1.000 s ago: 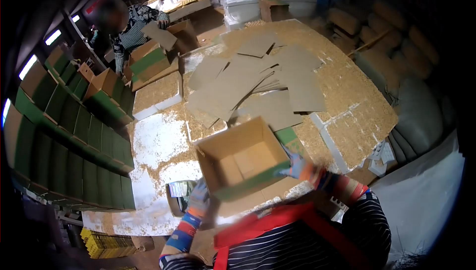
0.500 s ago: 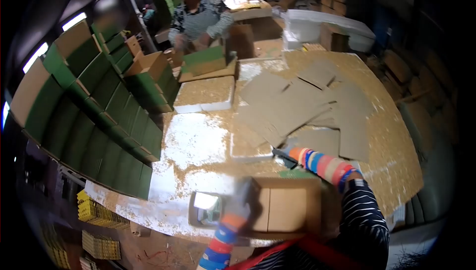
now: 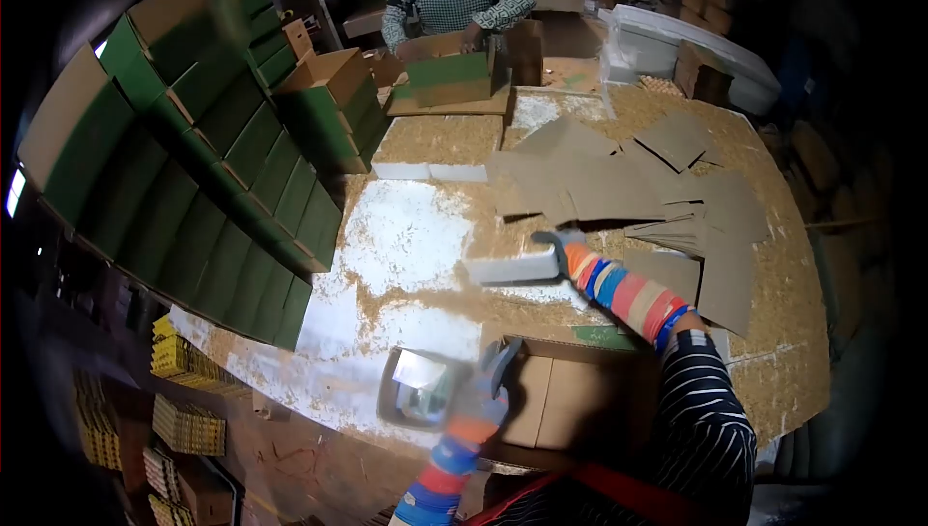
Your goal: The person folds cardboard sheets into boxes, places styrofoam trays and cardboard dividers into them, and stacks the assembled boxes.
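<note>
An open brown cardboard box (image 3: 547, 400) sits at the table's near edge, its inside facing up. My left hand (image 3: 480, 393), in a dark glove and partly blurred, is at the box's left wall with fingers stretched and apart. Just left of it is a small container (image 3: 389, 389) with something shiny and clear inside. Farther forward, my right hand (image 3: 559, 248), also gloved, reaches to the right end of a white-edged slab (image 3: 512, 269), its fingers spread. Flat cardboard sheets (image 3: 599, 188) lie loosely overlapped just beyond that hand. Striped, colourful bands wrap both forearms.
Green and brown boxes (image 3: 208, 168) are stacked high along the left. Across the table, a person (image 3: 454, 4) handles a green box (image 3: 448, 78). A long white foam piece (image 3: 691, 47) lies at the back right. Yellow trays (image 3: 188, 357) are piled below at left.
The view has shifted, with the scene sitting higher and farther right. My left hand's fingers show more clearly at the box wall. My right hand's fingers have spread beside the slab.
</note>
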Demonstrator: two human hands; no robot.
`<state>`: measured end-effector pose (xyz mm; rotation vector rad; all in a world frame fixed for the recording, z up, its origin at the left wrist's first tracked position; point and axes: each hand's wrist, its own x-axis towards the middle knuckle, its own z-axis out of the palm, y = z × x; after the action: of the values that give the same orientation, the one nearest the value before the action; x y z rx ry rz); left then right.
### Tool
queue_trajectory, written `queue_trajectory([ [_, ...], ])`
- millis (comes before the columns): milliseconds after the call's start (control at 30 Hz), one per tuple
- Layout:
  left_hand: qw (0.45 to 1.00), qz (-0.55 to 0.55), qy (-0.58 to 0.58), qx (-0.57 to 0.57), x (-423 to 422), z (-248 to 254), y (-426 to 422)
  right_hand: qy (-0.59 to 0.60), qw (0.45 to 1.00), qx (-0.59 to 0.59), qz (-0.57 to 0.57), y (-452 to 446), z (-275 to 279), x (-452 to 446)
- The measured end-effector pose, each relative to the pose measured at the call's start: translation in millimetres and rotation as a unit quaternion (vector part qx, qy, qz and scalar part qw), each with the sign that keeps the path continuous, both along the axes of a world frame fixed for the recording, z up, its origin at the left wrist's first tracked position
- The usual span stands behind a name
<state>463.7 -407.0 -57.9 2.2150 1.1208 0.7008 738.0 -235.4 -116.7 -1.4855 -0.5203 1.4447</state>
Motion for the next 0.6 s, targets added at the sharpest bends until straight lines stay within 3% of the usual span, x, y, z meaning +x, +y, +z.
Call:
queue_trajectory([
  [33, 1.000, -0.001, -0.003, 0.000, 0.3, 1.4, 0.8, -0.267, 0.929, 0.158, 0.203, -9.2, 16.0, 18.2],
  [67, 1.000, 0.002, -0.011, 0.008, 0.5, 1.0, -0.7, -0.531, 0.743, 0.321, 0.251, -18.4, 31.9, 36.5],
  [100, 1.000, 0.006, -0.019, 0.016, 0.7, 0.5, -2.2, -0.525, 0.708, 0.395, 0.259, -31.5, 51.7, 47.3],
  [133, 1.000, 0.007, -0.026, 0.016, 1.1, -3.8, 0.2, -0.456, 0.747, 0.408, 0.260, -47.3, 66.3, 57.2],
  [200, 0.999, 0.011, -0.041, 0.012, 3.8, -9.3, 3.6, -0.495, 0.663, 0.472, 0.303, -76.6, 105.6, 76.8],
  [267, 0.985, 0.002, -0.174, 0.001, 17.5, 20.4, 0.8, -0.445, 0.647, 0.516, 0.342, -112.9, 143.9, 88.1],
  [367, 0.957, 0.080, -0.212, 0.183, 34.0, 16.4, -7.7, -0.304, 0.819, 0.364, 0.324, -184.9, 208.7, 56.5],
  [433, 0.995, 0.085, -0.044, 0.020, 25.5, 15.2, -4.7, -0.262, 0.859, 0.309, 0.314, -216.7, 200.7, 58.7],
  [500, 0.969, 0.080, -0.124, -0.197, 24.4, 16.1, -7.9, -0.241, 0.873, 0.281, 0.318, -234.1, 184.5, 60.4],
  [533, 0.845, 0.070, -0.373, -0.376, 23.5, 21.6, -10.1, -0.203, 0.911, 0.184, 0.308, -242.9, 183.0, 61.4],
  [567, 0.627, 0.095, -0.589, -0.501, 22.6, 27.0, -12.4, -0.183, 0.924, 0.165, 0.292, -250.4, 182.5, 62.6],
  [600, 0.671, 0.026, -0.566, -0.478, 10.6, -37.6, 6.6, -0.162, 0.936, 0.146, 0.275, -257.0, 185.8, 59.3],
])
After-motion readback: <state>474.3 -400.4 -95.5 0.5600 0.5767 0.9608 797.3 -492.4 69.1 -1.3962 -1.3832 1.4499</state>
